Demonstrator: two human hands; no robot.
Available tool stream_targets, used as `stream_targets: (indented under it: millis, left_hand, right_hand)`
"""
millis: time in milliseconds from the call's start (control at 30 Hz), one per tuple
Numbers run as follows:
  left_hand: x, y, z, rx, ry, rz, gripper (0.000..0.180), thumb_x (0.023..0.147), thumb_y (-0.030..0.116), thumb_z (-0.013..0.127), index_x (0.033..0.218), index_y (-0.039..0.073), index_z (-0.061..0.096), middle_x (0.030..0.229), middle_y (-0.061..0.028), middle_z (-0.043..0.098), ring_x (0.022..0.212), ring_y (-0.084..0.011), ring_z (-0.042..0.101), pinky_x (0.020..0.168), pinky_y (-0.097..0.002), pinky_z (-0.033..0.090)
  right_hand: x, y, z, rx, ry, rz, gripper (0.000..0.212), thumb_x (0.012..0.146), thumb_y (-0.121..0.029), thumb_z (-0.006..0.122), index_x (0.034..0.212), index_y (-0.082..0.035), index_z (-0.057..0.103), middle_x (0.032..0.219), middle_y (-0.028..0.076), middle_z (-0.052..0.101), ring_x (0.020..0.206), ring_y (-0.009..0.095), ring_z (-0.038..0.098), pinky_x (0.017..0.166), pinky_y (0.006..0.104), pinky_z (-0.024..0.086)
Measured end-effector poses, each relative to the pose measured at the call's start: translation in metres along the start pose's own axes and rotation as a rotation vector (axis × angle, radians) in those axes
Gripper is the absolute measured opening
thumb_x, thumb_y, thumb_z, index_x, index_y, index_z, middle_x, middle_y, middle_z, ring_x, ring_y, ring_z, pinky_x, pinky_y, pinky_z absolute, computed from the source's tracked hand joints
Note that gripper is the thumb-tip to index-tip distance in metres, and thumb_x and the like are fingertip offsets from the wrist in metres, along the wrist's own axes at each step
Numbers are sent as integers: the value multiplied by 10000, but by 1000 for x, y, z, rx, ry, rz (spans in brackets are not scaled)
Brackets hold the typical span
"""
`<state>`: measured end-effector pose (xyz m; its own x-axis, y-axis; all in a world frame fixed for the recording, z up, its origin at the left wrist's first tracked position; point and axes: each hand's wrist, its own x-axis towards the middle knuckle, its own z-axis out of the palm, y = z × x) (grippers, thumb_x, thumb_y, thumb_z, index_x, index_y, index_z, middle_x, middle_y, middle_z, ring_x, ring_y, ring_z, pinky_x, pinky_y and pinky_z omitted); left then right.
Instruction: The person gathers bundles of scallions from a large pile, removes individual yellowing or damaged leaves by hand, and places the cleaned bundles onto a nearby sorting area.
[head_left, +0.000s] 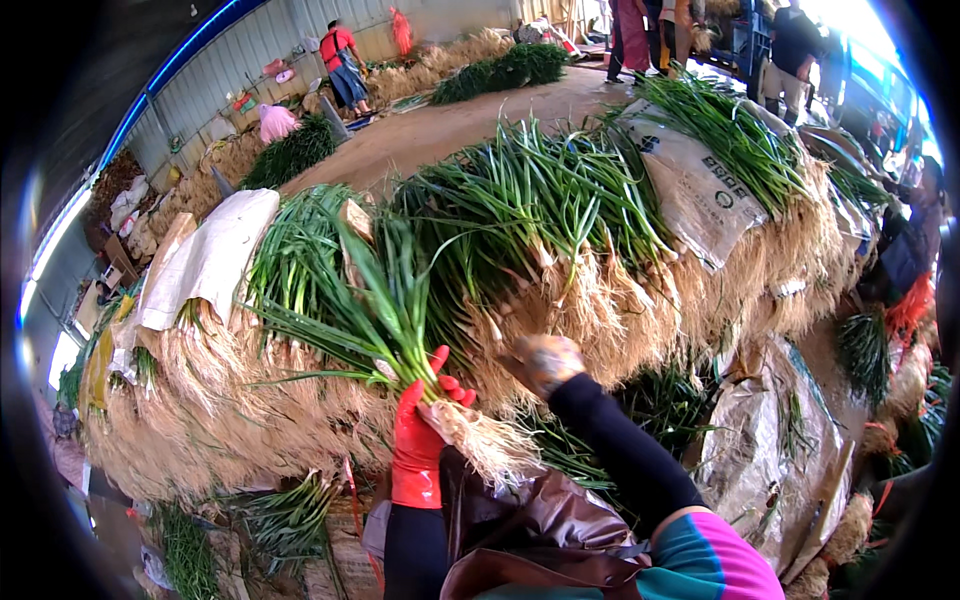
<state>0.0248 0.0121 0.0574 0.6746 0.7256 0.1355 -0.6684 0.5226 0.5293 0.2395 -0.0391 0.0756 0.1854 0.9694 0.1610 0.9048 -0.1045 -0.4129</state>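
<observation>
My left hand (418, 440), in a red rubber glove, is closed around the white stems of a bunch of green onions (410, 340). Its green leaves point up and away, while its pale roots spread to the right over my lap. Farther right, my right hand (548, 364), in a worn, dirty glove, is stretched toward the root side of the big pile of green onions (540, 200). Motion smears its fingers, so I cannot tell whether they touch the pile or hold anything. Long straw-coloured roots hang along the near side of the pile.
White sacking (215, 255) covers the pile's left part, and a printed sack (690, 180) lies across its right. Loose green onions (290, 520) lie low at the left. Plastic sheeting (770, 450) is at lower right. A person in red (340, 60) and others are in the background.
</observation>
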Motion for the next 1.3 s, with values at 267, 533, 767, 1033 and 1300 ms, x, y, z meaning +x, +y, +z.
stream_targets:
  millis: [267, 533, 767, 1033, 1300]
  left_hand:
    - [-4, -14, -10, -76, 36, -154, 382, 876, 227, 472, 1183, 0, 470, 1380, -200, 332, 1273, -356, 325, 1020, -527, 298]
    - [-20, -24, -24, 28, 122, -194, 392, 825, 262, 537, 1106, -10, 508, 1270, -221, 445, 1146, -367, 441, 974, -531, 356]
    - [-28, -14, -27, 181, 185, -199, 369, 823, 270, 537, 1084, 10, 513, 1110, -175, 540, 985, -320, 551, 929, -543, 398]
    - [-45, -19, -23, -43, 76, -44, 312, 829, 267, 526, 1058, 56, 545, 1025, -130, 541, 859, -242, 531, 819, -432, 435]
    - [-58, -31, -4, -60, 19, 21, 281, 820, 268, 525, 1018, 70, 543, 904, -87, 468, 772, -203, 471, 741, -375, 413]
  right_hand:
    - [-23, -21, 22, -60, 42, -49, 192, 814, -250, 509, 803, -110, 641, 688, 125, 638, 640, 291, 637, 586, 400, 505]
    - [-31, -13, 20, 964, -153, 114, 435, 863, -310, 573, 1191, -28, 523, 1050, 151, 622, 957, 201, 595, 868, 306, 449]
    - [-3, -34, 58, 917, 287, -81, 190, 825, -191, 610, 890, -13, 630, 766, 123, 648, 692, 179, 623, 658, 311, 494]
    - [-38, 7, 49, 365, -273, -136, 334, 826, -352, 598, 995, -68, 647, 892, 129, 662, 835, 262, 636, 719, 375, 492]
    - [5, -49, 88, 1924, -190, 287, 207, 860, -232, 593, 968, -56, 589, 745, 13, 575, 624, 106, 539, 545, 232, 436]
